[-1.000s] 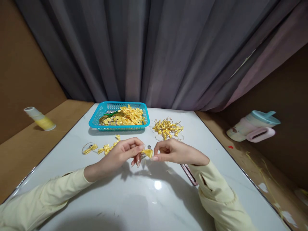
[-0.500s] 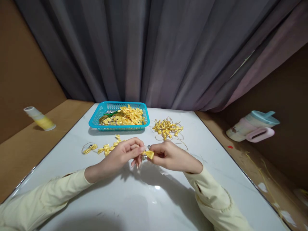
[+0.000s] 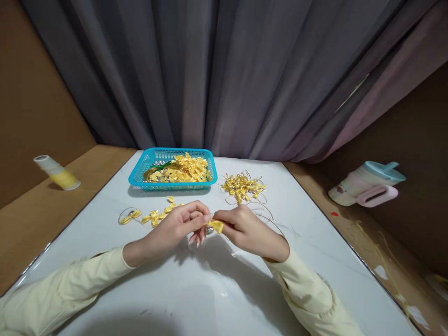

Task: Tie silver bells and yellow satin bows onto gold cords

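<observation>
Left hand [image 3: 182, 226]: thumb and fingers pinch the yellow bow [image 3: 217, 227], almost unmoved from a second ago.
Right hand [image 3: 247, 231]: has shifted left, nearly meeting the left fingertips; its fingers are bent together, but exactly what they grip cannot be told.
Bow: between both hands above the white table [image 3: 196, 298], a silver bell [image 3: 210, 229] just beneath.
Gold cord [image 3: 268, 212]: now shows curving behind the right hand.
Blue basket [image 3: 171, 185]: unchanged, beyond the hands.
</observation>
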